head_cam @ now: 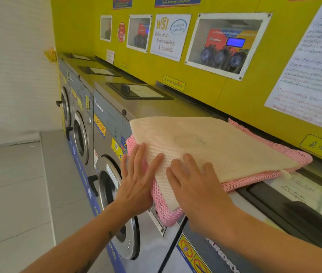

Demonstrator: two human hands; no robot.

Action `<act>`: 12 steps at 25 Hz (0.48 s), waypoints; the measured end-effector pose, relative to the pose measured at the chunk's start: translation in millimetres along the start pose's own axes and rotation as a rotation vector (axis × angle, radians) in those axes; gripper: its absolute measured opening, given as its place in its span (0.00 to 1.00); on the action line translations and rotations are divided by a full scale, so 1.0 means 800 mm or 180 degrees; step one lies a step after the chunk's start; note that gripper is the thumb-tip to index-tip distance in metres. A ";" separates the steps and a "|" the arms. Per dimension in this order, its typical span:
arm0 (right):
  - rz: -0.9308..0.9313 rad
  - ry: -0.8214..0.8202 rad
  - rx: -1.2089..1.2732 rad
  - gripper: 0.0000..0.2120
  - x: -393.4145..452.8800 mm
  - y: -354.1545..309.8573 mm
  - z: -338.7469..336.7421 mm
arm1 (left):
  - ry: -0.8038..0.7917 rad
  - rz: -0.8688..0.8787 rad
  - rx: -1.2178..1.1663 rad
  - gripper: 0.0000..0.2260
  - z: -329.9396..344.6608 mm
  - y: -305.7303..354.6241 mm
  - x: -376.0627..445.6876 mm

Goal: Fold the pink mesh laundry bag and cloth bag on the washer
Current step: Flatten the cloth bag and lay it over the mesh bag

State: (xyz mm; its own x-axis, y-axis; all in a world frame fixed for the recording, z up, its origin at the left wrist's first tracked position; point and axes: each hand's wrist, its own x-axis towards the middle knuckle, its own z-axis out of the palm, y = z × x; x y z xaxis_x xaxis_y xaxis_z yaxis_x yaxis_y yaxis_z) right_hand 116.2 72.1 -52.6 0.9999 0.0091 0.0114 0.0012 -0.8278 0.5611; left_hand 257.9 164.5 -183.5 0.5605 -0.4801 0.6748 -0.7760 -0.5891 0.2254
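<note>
A cream cloth bag [211,144] lies flat and folded on top of the pink mesh laundry bag [254,181], which shows only as a pink border around it. Both rest on the steel top of a washer [156,109]; the pink bag's near corner hangs over the front edge. My left hand [138,180] lies flat with fingers spread at the stack's left edge, fingertips on the cream bag. Flat on the cream bag's near corner, my right hand [191,184] presses down with fingers apart. Neither hand grips anything.
A row of front-loading washers [81,134] runs away to the left, each with a black detergent lid [136,91] on top. A yellow wall with posters [170,36] stands right behind the washers. Tiled floor [14,194] lies to the left.
</note>
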 end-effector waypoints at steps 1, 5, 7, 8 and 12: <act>-0.0057 0.0123 0.0042 0.27 0.001 0.007 0.001 | 0.0080 0.0036 -0.0008 0.35 0.003 0.001 0.005; -0.0312 0.0379 0.0733 0.19 -0.002 0.030 -0.001 | 0.0485 0.0180 -0.0141 0.31 0.001 -0.001 0.023; -0.0416 0.0286 0.1359 0.24 -0.017 0.052 -0.004 | 0.0575 0.0286 -0.0210 0.32 -0.006 0.000 0.024; -0.0432 0.0209 0.1649 0.26 -0.025 0.065 -0.006 | 0.0598 0.0370 -0.0242 0.32 -0.010 0.003 0.021; -0.0515 0.0125 0.2500 0.28 -0.070 0.122 0.005 | 0.0574 0.0624 -0.0514 0.31 -0.045 0.031 0.009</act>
State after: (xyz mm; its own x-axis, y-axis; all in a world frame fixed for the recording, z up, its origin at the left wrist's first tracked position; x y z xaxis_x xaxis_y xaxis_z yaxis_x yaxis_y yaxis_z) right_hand 60.1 -11.7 -1.5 0.9852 0.1706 0.0171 0.1707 -0.9672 -0.1879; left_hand 232.3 170.2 -147.8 0.3463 -0.4430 0.8270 -0.9083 -0.3787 0.1775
